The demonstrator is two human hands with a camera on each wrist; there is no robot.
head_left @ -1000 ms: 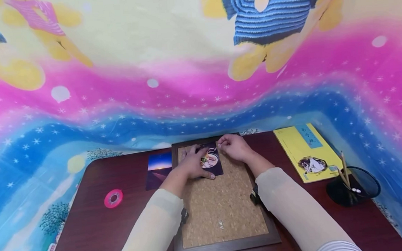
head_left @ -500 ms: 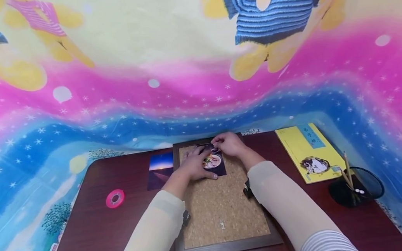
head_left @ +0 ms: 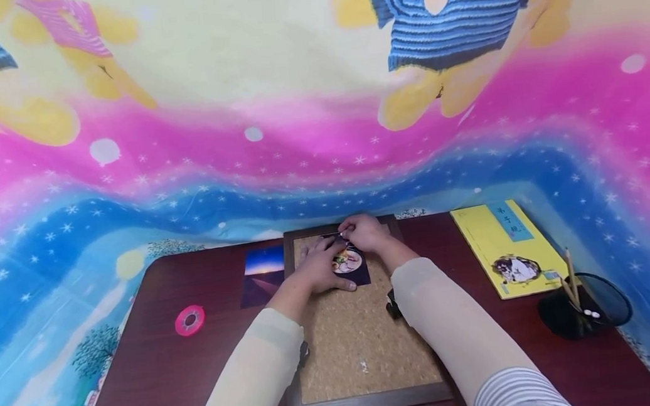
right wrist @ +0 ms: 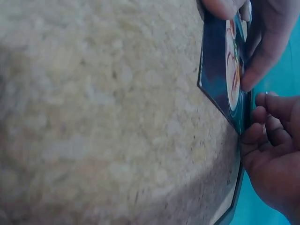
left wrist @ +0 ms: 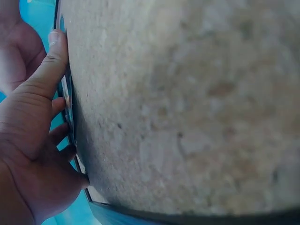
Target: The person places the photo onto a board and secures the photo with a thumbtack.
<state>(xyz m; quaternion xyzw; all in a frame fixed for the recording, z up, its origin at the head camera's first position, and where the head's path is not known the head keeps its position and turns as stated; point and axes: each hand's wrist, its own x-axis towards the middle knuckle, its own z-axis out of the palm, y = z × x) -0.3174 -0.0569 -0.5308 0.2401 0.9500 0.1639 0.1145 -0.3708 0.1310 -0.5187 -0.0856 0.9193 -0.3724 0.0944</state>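
Note:
A dark photo of a plate of food [head_left: 358, 276] lies on the upper part of a framed corkboard [head_left: 368, 332]. My left hand [head_left: 323, 270] rests spread over the photo's left side, thumb at its lower edge; the left wrist view shows its fingers [left wrist: 58, 133] along the board. At the photo's top, my right hand [head_left: 365, 233] pinches a small pale pushpin [head_left: 341, 234] between thumb and forefinger. The right wrist view shows the curled right hand [right wrist: 276, 150] close by a corner of the photo, with left-hand fingers opposite.
Left of the board lies a sunset photo [head_left: 263, 273], and farther left a pink ring-shaped roll [head_left: 189, 320]. A yellow book [head_left: 506, 250] and a black mesh pencil cup [head_left: 573, 318] stand right. Small clear pieces [head_left: 363, 367] lie low on the corkboard. A patterned cloth [head_left: 300, 167] hangs behind.
My right hand has moved left, from beside the photo's upper right corner to over its top edge, still pinching the pushpin. The left hand stays on the photo.

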